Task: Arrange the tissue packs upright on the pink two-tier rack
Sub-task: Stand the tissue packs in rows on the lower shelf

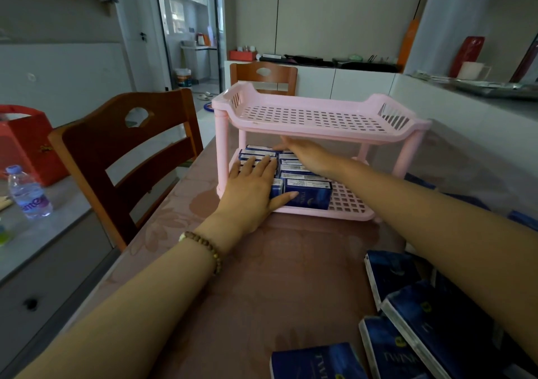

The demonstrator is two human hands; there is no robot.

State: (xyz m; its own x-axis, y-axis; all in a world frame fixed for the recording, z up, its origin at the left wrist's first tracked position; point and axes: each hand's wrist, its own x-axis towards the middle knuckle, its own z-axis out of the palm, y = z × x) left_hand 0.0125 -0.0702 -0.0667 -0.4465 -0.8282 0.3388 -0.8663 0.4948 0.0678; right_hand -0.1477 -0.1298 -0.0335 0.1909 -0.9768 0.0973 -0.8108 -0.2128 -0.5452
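The pink two-tier rack (317, 118) stands on the table, its upper shelf bare. Several blue tissue packs (308, 193) stand upright in rows on the left half of the lower shelf. My left hand (252, 192) lies flat with straight fingers on the tops of the front-left packs, thumb against the front pack. My right hand (305, 154) reaches under the upper shelf, fingers stretched over the packs at the back. More blue packs (407, 329) lie loose on the table at the lower right, and one more lies nearer me (316, 362).
A wooden chair (125, 157) stands at the table's left edge, another behind the rack (263, 77). A water bottle (27, 193) and a red bag (24, 142) sit on a grey surface far left. A white counter (465, 107) runs along the right.
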